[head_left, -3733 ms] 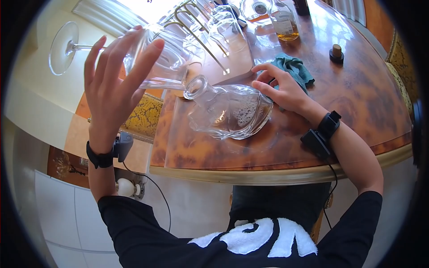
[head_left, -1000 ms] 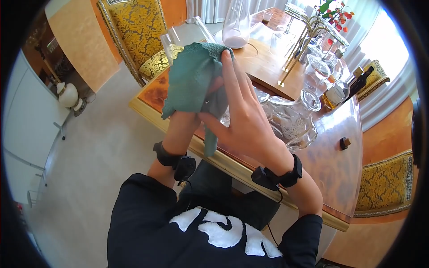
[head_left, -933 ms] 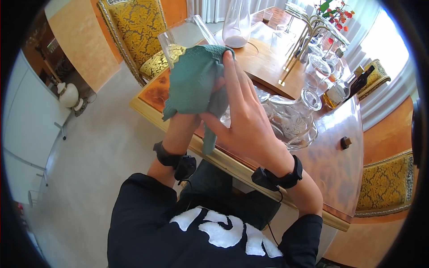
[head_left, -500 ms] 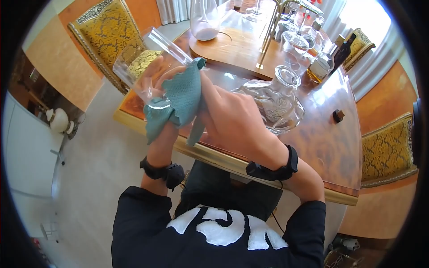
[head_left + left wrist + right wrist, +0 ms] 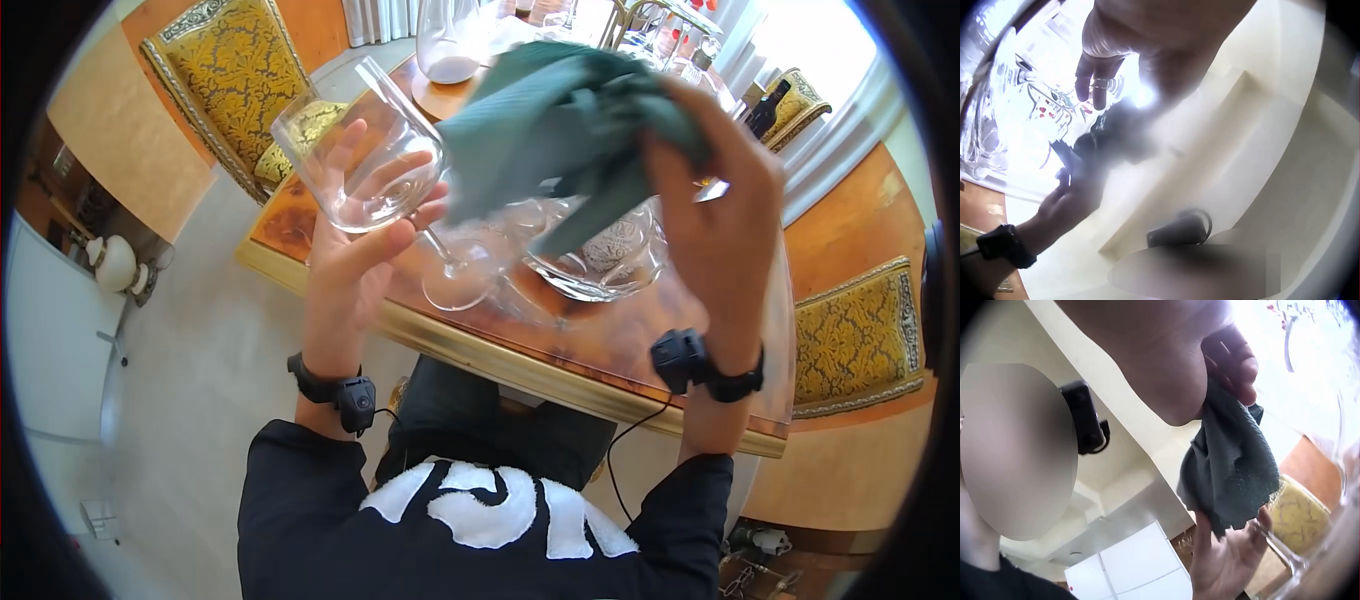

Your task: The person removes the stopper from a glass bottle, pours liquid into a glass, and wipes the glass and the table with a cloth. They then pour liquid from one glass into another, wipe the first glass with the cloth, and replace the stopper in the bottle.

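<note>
In the head view, my left hand (image 5: 345, 265) holds a stemmed wine glass (image 5: 385, 190), fingers behind the bowl and thumb near the stem. The glass is tilted, bowl up to the left and foot down to the right over the table. My right hand (image 5: 735, 210) grips a green cloth (image 5: 570, 130), blurred and bunched, just right of the bowl. Behind the cloth a clear glass decanter (image 5: 620, 250) stands on the table, its neck hidden. The right wrist view shows the cloth (image 5: 1235, 469) hanging from the right hand, overlapping the left hand (image 5: 1229, 569).
The glossy brown table (image 5: 560, 350) has a gold edge in front of the person. A tall carafe (image 5: 448, 45) stands at the back on a wooden board. A dark bottle (image 5: 768, 108) is at the back right. Patterned chairs (image 5: 225, 85) flank the table.
Earlier the glass was tipped at the decanter's mouth while the cloth lay on the table. The right hand then took the cloth to the glass, and now has drawn it away rightward, uncovering the bowl.
</note>
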{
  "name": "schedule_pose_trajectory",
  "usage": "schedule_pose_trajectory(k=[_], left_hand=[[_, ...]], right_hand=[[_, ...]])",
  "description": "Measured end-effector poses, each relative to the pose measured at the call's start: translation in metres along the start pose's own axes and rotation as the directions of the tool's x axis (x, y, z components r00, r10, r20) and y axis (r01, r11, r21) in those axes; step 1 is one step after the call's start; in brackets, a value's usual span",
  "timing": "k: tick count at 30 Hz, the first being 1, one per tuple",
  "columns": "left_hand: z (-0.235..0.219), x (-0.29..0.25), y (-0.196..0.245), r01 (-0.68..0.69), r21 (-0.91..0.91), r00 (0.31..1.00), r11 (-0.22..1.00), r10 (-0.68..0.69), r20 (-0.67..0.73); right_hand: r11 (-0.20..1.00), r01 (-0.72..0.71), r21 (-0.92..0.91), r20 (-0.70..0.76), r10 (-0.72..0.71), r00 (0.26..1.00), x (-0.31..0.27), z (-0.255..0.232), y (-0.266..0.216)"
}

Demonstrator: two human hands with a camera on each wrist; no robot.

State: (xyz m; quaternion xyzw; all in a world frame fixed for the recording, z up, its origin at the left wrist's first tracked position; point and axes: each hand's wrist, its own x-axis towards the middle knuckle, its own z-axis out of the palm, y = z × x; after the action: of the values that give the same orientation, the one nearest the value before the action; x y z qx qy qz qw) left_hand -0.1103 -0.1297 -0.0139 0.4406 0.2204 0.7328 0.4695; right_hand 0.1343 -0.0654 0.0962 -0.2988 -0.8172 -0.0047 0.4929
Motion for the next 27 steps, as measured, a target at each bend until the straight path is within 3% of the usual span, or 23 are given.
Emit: schedule_pose_trajectory(k=[2, 4, 7, 9, 11, 15, 16, 17, 20, 24, 27], left_hand=[[-0.004, -0.001, -0.001, 0.007, 0.005, 0.998, 1.0, -0.007, -0.055], [-0.011, -0.001, -0.003, 0.006, 0.004, 0.995, 1.0, -0.005, -0.104], [-0.016, -0.002, -0.006, 0.006, -0.015, 0.99, 1.0, -0.008, -0.138], [-0.018, -0.002, -0.007, 0.006, -0.02, 0.99, 1.0, -0.009, -0.139], [-0.019, -0.001, -0.008, 0.007, -0.021, 0.99, 1.0, -0.01, -0.144], [-0.021, 0.002, -0.009, 0.022, -0.021, 0.992, 1.0, -0.024, -0.125], [-0.022, 0.003, -0.009, 0.014, -0.027, 0.994, 1.0, -0.017, -0.113], [-0.023, 0.003, -0.009, 0.019, -0.027, 0.992, 0.999, -0.022, -0.125], [-0.025, 0.002, -0.012, -0.017, 0.041, 0.995, 0.999, 0.021, -0.099], [-0.028, 0.0, -0.012, -0.009, 0.052, 0.994, 0.999, 0.014, -0.112], [-0.031, 0.0, -0.013, -0.005, 0.067, 0.994, 0.998, 0.012, -0.111]], right_hand=[[0.996, -0.085, 0.002, 0.009, 0.085, 0.996, 0.004, -0.018, 0.007], [0.981, 0.015, -0.196, 0.155, 0.016, 0.988, 0.007, -0.03, 0.016], [0.928, 0.08, -0.364, 0.27, 0.023, 0.962, -0.007, -0.019, 0.031], [0.938, 0.107, -0.329, 0.32, 0.004, 0.947, -0.009, -0.016, 0.028], [0.991, 0.105, -0.081, 0.367, -0.068, 0.928, -0.01, -0.011, 0.033], [0.985, 0.157, -0.068, 0.39, -0.119, 0.913, -0.016, 0.01, 0.038], [0.972, 0.225, -0.061, 0.296, -0.197, 0.935, -0.017, 0.019, 0.043], [0.974, 0.221, -0.052, 0.305, -0.196, 0.932, -0.019, 0.024, 0.046], [0.987, 0.137, -0.089, 0.162, -0.121, 0.979, -0.021, 0.035, 0.049], [0.992, 0.052, -0.116, 0.13, -0.037, 0.991, -0.017, 0.042, 0.046], [0.991, 0.007, -0.131, 0.229, 0.024, 0.973, -0.01, 0.038, 0.043]])
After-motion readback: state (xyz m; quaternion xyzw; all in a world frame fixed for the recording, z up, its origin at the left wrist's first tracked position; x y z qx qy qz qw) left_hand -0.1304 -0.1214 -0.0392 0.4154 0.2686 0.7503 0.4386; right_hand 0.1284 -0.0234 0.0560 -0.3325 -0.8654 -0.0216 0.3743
